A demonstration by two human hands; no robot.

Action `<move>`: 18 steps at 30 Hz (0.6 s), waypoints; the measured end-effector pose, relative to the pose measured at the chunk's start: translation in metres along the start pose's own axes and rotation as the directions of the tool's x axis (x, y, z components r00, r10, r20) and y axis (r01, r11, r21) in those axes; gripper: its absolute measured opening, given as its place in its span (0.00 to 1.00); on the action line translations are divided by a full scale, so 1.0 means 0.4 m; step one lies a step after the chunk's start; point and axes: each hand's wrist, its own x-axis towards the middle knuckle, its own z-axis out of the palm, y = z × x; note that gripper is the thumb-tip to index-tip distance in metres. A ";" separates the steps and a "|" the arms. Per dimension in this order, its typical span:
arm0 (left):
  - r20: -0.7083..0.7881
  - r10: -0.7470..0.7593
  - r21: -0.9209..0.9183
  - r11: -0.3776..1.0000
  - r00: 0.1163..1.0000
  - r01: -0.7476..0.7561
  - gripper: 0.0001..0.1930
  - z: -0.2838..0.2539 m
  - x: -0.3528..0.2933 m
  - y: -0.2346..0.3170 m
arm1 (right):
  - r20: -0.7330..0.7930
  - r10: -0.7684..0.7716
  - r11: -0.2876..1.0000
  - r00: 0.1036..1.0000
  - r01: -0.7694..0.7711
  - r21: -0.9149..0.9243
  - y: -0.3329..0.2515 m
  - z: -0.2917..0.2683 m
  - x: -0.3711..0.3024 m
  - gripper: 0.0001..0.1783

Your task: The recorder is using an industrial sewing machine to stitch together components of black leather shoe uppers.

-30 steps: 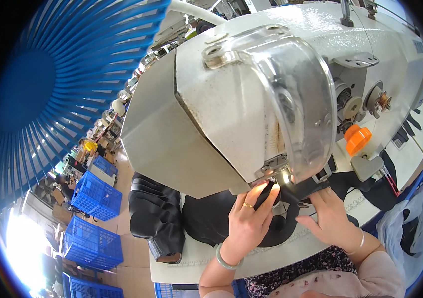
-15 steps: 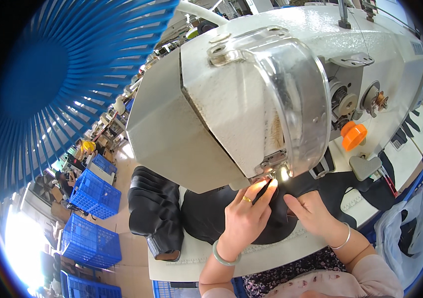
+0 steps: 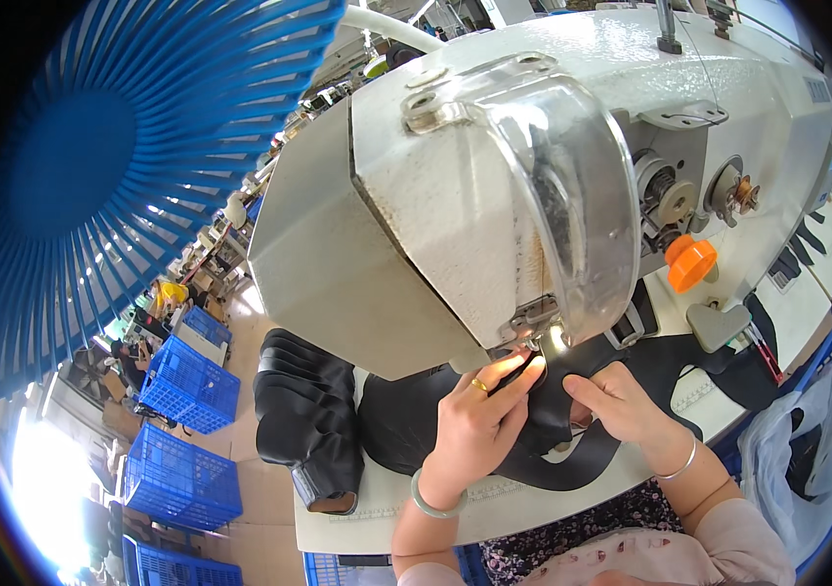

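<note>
A white sewing machine [image 3: 406, 234] fills the middle, a small lamp glowing beside its needle. Black fabric [image 3: 396, 420] lies under the machine's head on the white table. My left hand [image 3: 479, 420] is right at the needle, its index finger and thumb closed on the black fabric's edge; the fingertips are partly hidden by the glare and the machine. Just right of it, my right hand [image 3: 621, 402] pinches the fabric between thumb and fingers. Between the hands the fabric bends into a curved band [image 3: 567, 469] with a gap through which a pale patch shows.
Overlapping black pieces [image 3: 303, 410] hang in a stack at the table's left edge. A blue fan [image 3: 74, 166] takes up the upper left. Blue crates [image 3: 186, 386] stand on the floor to the left. A crate with a clear plastic bag [image 3: 821, 439] is at right.
The fabric in front of my hands has shifted and folded, so its near edge now forms a curved band with a gap. Both hands stay close to the needle.
</note>
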 end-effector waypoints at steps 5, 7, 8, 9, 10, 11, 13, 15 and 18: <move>-0.031 0.073 0.109 0.992 0.997 -0.069 0.19 0.002 0.007 0.000 | -0.028 0.057 0.998 0.998 -0.056 0.038 -0.001 0.007 -0.001 0.31; -0.030 0.086 0.121 0.989 0.996 -0.082 0.19 0.000 0.008 -0.002 | -0.013 0.014 0.999 1.000 -0.013 0.041 -0.002 0.009 -0.001 0.31; -0.010 0.082 0.136 0.987 0.997 -0.080 0.19 0.000 0.009 -0.003 | -0.031 0.051 0.998 0.998 -0.050 0.029 -0.004 0.009 -0.001 0.32; -0.031 0.100 0.133 0.987 0.994 -0.095 0.19 -0.001 0.008 -0.004 | -0.023 0.011 0.999 1.000 -0.010 0.037 -0.005 0.010 -0.001 0.32; -0.023 0.093 0.144 0.986 0.995 -0.089 0.19 -0.002 0.008 -0.004 | -0.030 0.015 1.000 0.999 -0.014 0.023 -0.006 0.012 0.000 0.32; 0.000 0.071 0.155 0.985 0.997 -0.071 0.19 -0.002 0.008 -0.005 | -0.056 0.076 0.997 0.996 -0.077 -0.010 -0.008 0.013 0.001 0.32; -0.024 0.097 0.147 0.985 0.995 -0.093 0.19 -0.002 0.010 -0.008 | -0.053 0.006 1.000 0.999 -0.007 -0.018 -0.012 0.016 0.002 0.32; -0.030 0.109 0.140 0.985 0.994 -0.103 0.18 -0.001 0.011 -0.011 | -0.068 -0.007 0.999 0.998 0.004 -0.041 -0.016 0.018 0.005 0.32; -0.025 0.106 0.166 0.981 0.994 -0.101 0.18 0.000 0.012 -0.013 | -0.078 0.020 0.999 0.997 -0.022 -0.035 -0.020 0.016 0.012 0.32</move>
